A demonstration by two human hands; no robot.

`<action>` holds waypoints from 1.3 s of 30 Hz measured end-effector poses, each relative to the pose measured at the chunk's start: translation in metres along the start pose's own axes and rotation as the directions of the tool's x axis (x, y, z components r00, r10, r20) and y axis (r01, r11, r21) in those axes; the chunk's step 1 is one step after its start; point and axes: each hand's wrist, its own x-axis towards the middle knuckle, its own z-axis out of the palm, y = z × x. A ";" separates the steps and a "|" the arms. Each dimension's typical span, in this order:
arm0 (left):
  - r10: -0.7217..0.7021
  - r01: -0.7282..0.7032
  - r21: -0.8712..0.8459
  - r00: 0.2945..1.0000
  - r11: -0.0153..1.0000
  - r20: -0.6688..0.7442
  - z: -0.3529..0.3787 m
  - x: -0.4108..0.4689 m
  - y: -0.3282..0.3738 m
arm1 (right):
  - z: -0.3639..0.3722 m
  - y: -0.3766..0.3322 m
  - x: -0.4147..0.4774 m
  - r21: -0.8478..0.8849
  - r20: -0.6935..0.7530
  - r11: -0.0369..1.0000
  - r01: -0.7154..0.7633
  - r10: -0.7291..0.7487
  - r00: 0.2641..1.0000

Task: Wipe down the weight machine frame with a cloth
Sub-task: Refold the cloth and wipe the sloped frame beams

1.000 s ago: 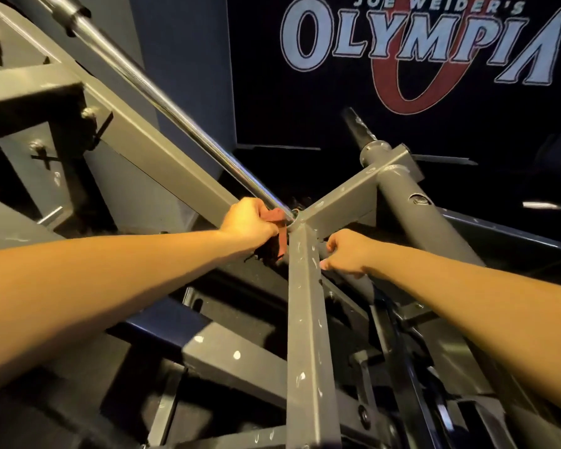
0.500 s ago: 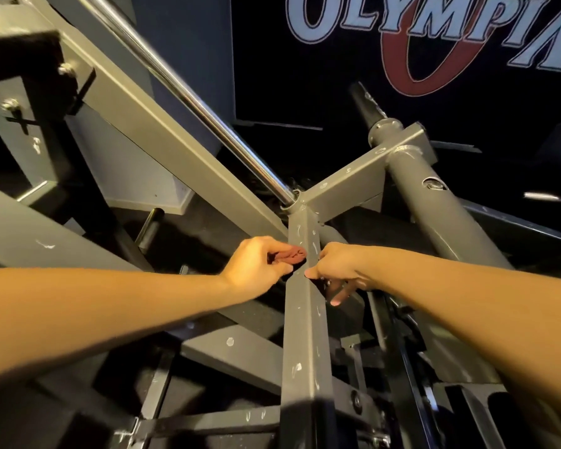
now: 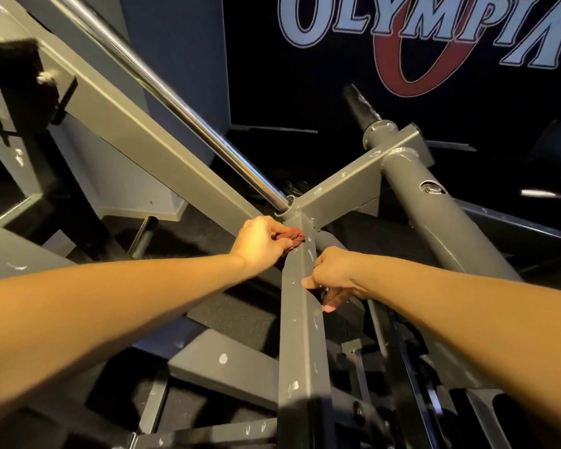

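A grey square beam point(image 3: 302, 335) of the weight machine frame runs from the bottom centre up to a welded joint point(image 3: 297, 210). My left hand point(image 3: 261, 243) grips a small reddish-brown cloth point(image 3: 294, 235) and presses it against the beam's left face just below the joint. My right hand point(image 3: 332, 275) holds the beam's right edge a little lower, thumb on top and fingers curled round the underside. Most of the cloth is hidden inside my left fist.
A chrome rod point(image 3: 162, 92) and a grey diagonal beam point(image 3: 136, 131) slope down from the upper left into the joint. A thick round post point(image 3: 434, 215) with a black grip rises at right. Crossbars point(image 3: 227, 364) lie below; a dark banner wall stands behind.
My left hand has slid the cloth down the beam and back up toward the joint. My right hand has shifted down the beam's right edge, and the view has tilted lower.
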 end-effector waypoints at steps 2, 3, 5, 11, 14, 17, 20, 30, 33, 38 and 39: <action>0.019 -0.020 0.015 0.998 1.000 0.057 -0.004 -0.025 0.000 | 0.000 0.000 0.000 0.006 -0.009 1.000 0.002 -0.002 1.000; 0.018 -0.022 0.045 0.996 0.999 0.085 -0.006 -0.044 -0.001 | 0.000 0.000 -0.001 0.008 -0.015 1.000 0.004 -0.003 1.000; -0.002 -0.010 0.096 0.992 0.995 0.127 -0.009 -0.084 -0.005 | 0.002 0.001 -0.002 0.008 -0.021 1.000 0.009 -0.009 1.000; 0.015 -0.025 0.081 0.992 0.996 0.124 -0.007 -0.073 0.012 | 0.001 0.002 0.001 -0.013 -0.011 1.000 -0.004 0.003 1.000; -0.044 0.040 0.097 0.998 0.994 0.037 0.004 0.000 0.007 | 0.001 0.004 0.005 -0.036 0.005 0.999 -0.014 0.015 1.000; -0.090 0.091 0.134 0.996 0.987 -0.013 0.012 0.036 -0.004 | -0.001 0.003 0.008 -0.037 0.017 0.999 -0.012 0.012 1.000; -0.027 0.029 0.128 0.999 0.991 -0.017 0.008 0.017 0.002 | -0.004 0.002 0.008 -0.054 0.006 0.999 0.004 -0.003 1.000; 0.084 -0.097 0.130 0.991 0.987 0.104 -0.003 -0.037 0.002 | -0.001 0.005 0.007 -0.013 -0.001 1.000 -0.017 0.017 1.000; 0.071 -0.071 0.163 0.997 0.984 0.007 0.010 0.018 -0.005 | -0.003 0.006 0.010 -0.019 0.014 1.000 -0.020 0.021 1.000; 0.087 -0.080 0.170 0.995 0.982 -0.038 0.016 0.021 -0.018 | -0.005 0.006 0.013 -0.016 0.024 1.000 -0.004 0.005 1.000; 0.105 -0.102 0.156 0.994 0.982 -0.013 0.012 0.009 -0.015 | -0.006 0.006 0.013 -0.017 0.021 1.000 -0.005 0.005 1.000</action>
